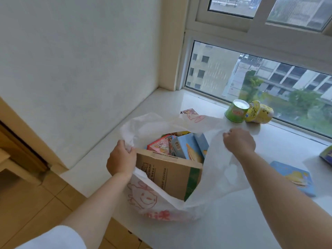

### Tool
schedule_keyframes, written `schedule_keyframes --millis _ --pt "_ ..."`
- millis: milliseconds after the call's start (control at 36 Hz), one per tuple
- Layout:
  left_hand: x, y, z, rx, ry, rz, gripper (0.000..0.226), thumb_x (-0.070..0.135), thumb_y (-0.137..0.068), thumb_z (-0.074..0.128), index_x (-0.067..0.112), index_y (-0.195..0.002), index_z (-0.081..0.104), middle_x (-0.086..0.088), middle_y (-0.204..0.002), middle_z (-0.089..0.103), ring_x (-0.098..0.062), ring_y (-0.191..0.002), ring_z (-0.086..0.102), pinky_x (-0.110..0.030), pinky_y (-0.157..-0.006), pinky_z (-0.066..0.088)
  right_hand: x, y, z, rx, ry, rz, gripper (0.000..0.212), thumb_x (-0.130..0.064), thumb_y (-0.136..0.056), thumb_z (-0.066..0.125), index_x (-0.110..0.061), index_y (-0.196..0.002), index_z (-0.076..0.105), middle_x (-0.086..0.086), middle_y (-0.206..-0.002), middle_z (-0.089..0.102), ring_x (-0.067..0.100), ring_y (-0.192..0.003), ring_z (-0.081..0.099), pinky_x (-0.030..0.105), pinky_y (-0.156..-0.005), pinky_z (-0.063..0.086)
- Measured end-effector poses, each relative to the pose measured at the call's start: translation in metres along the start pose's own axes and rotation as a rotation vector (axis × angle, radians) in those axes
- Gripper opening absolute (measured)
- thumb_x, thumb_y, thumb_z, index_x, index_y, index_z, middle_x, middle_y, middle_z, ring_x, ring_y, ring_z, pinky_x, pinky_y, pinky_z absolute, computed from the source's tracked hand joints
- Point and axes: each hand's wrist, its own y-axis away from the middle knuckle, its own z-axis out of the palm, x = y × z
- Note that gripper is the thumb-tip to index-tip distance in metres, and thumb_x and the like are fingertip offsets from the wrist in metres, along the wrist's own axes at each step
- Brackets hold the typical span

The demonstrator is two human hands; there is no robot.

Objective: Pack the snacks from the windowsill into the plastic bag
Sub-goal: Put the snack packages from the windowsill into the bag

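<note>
We hold plastic bag open at centre: left hand & right hand each grip its rim. Brown box w/ blue boxes inside; green cup, yellow cup upper right by window, blue box right on windowsill

Bag mouth gapes open; boxes crowd inside.

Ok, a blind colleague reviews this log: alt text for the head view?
Two hands, left hand and right hand, hold open a white plastic bag of snack boxes on a windowsill. A green cup, a yellow cup and a blue box remain outside.
</note>
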Motion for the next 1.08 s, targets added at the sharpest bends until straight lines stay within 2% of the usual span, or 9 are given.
schedule_keyframes --millis 83,194,306,417,583,778,889,972,1083 --pt "0.007 -0.002 0.000 0.074 0.031 0.074 0.039 0.023 -0.082 0.066 0.011 -0.113 0.045 -0.010 -0.115 0.052 -0.032 -0.100 0.055 -0.037 -0.068 0.043 -0.004 0.006 0.009 0.012 0.115 -0.040 0.033 -0.025 -0.093 0.040 -0.008 -0.115 0.058 0.018 -0.121 0.058 0.038 -0.110 0.056 0.037 -0.088 0.044" --pt "0.028 -0.007 0.006 0.165 -0.016 0.372 0.066 0.015 -0.065 0.080 0.014 -0.119 0.043 -0.019 -0.114 0.049 -0.038 -0.102 0.051 -0.046 -0.075 0.049 -0.012 0.007 0.015 0.054 0.114 -0.109 0.038 -0.026 -0.092 0.046 -0.011 -0.127 0.045 0.013 -0.127 0.047 0.035 -0.116 0.049 0.039 -0.088 0.043" --pt "0.072 -0.005 0.017 0.041 -0.044 0.552 0.052 0.020 -0.070 0.077 0.016 -0.117 0.056 -0.012 -0.115 0.047 -0.032 -0.107 0.047 -0.044 -0.080 0.047 -0.016 0.003 0.014 0.156 0.127 -0.238 0.048 -0.029 -0.088 0.054 -0.014 -0.131 0.043 0.010 -0.126 0.045 0.030 -0.119 0.043 0.041 -0.093 0.039" --pt "0.115 -0.008 0.037 -0.136 -0.089 0.612 0.043 0.027 -0.083 0.063 0.020 -0.124 0.050 -0.005 -0.125 0.039 -0.025 -0.117 0.039 -0.036 -0.089 0.043 -0.016 -0.006 0.015 0.144 0.048 -0.311 0.040 -0.032 -0.091 0.052 -0.016 -0.127 0.049 0.007 -0.125 0.048 0.026 -0.119 0.042 0.037 -0.095 0.036" --pt "0.177 -0.023 0.081 -0.296 -0.216 0.705 0.035 0.020 -0.090 0.048 0.018 -0.125 0.048 -0.006 -0.127 0.039 -0.025 -0.115 0.040 -0.037 -0.086 0.041 -0.007 -0.031 0.022 0.036 -0.048 -0.222 0.037 -0.034 -0.097 0.042 -0.017 -0.129 0.047 0.007 -0.129 0.047 0.026 -0.120 0.044 0.038 -0.094 0.039" --pt "0.238 -0.047 0.139 -0.473 -0.270 0.605 0.035 0.030 -0.096 0.042 0.017 -0.127 0.048 -0.008 -0.132 0.041 -0.028 -0.124 0.038 -0.038 -0.095 0.038 -0.002 -0.089 0.032 -0.025 -0.143 0.007 0.044 -0.034 -0.098 0.032 -0.003 -0.101 0.064 0.013 -0.109 0.053 0.031 -0.106 0.050 0.036 -0.084 0.040" --pt "0.269 -0.062 0.174 -0.592 -0.265 0.508 0.038 0.028 -0.097 0.040 0.014 -0.129 0.053 -0.011 -0.137 0.043 -0.029 -0.128 0.040 -0.035 -0.100 0.036 0.006 -0.135 0.042 -0.052 -0.239 0.117 0.032 -0.030 -0.094 0.037 -0.011 -0.074 0.054 0.013 -0.100 0.058 0.026 -0.084 0.048 0.029 -0.069 0.034" --pt "0.288 -0.083 0.206 -0.656 -0.222 0.354 0.040 0.026 -0.095 0.044 0.011 -0.131 0.053 -0.011 -0.137 0.051 -0.027 -0.125 0.048 -0.029 -0.096 0.039 0.015 -0.171 0.054 -0.108 -0.235 0.124 0.027 -0.028 -0.092 0.040 -0.010 -0.095 0.061 0.009 -0.108 0.058 0.026 -0.090 0.051 0.029 -0.071 0.037" --pt "0.297 -0.109 0.257 -0.786 -0.264 0.209 0.042 0.024 -0.096 0.046 0.005 -0.133 0.050 -0.014 -0.140 0.049 -0.029 -0.128 0.047 -0.029 -0.104 0.038 0.034 -0.214 0.081 -0.268 -0.076 0.072 0.028 -0.026 -0.092 0.043 -0.012 -0.115 0.053 0.006 -0.122 0.049 0.025 -0.111 0.051 0.030 -0.077 0.039"
